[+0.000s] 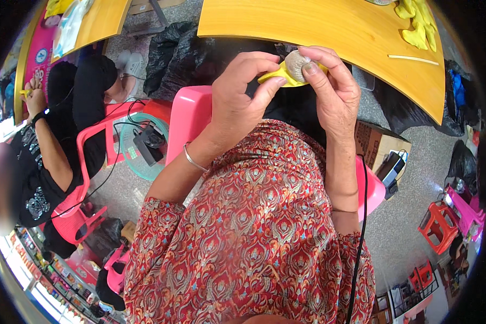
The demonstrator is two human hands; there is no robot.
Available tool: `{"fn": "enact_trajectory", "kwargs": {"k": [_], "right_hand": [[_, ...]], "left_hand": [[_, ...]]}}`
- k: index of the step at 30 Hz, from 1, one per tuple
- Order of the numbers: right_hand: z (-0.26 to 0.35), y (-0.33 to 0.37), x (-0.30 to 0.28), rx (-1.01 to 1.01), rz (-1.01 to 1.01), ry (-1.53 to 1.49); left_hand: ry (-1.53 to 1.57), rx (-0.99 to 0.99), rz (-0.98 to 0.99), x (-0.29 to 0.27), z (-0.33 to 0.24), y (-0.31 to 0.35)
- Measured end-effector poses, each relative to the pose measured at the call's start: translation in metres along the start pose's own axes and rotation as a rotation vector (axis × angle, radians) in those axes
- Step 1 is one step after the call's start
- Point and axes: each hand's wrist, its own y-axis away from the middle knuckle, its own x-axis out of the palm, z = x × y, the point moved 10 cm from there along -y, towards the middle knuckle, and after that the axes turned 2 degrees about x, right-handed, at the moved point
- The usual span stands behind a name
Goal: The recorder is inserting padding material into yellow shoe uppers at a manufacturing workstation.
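Observation:
Just in front of the yellow table's near edge, both my hands are raised close together. My left hand (244, 92) pinches one end of a small yellow cloth piece (286, 77) between thumb and fingers. A round, greyish-beige, ribbed-looking lump (297, 66) sits against the yellow piece. Thumb and fingers of my right hand (336, 86) grip that lump from the right side. I cannot make out whether the lump is thread, stuffing or something else, or whether it is joined to the cloth.
Ahead stands a yellow table (308, 24) with yellow cloth pieces (418, 24) and a thin pale stick (413, 59). A co-worker (48, 146) sits at left. Pink chairs (191, 113), a turquoise basket (129, 162) and a cardboard box (375, 143) are nearby. A black cable (360, 232) hangs beside my right arm.

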Motion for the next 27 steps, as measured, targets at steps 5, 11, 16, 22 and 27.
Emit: {"fn": "enact_trajectory", "kwargs": {"k": [5,11,16,22,27], "right_hand": [[0.008,-0.001,0.009,-0.05,0.091,0.057],[0.037,-0.001,0.012,-0.222,0.079,0.397],[0.06,0.001,0.016,-0.267,0.093,0.452],[0.073,0.003,0.015,-0.29,0.057,0.519],[0.079,0.005,0.018,-0.345,0.099,0.573]], "left_hand": [[-0.111,0.171,-0.076,-0.008,-0.018,-0.005],[-0.156,0.3,-0.078,-0.014,-0.033,-0.007],[-0.179,0.361,-0.078,-0.016,-0.048,-0.003],[-0.196,0.394,-0.069,-0.018,-0.056,-0.009],[-0.176,0.444,-0.055,-0.018,-0.061,-0.009]]}}
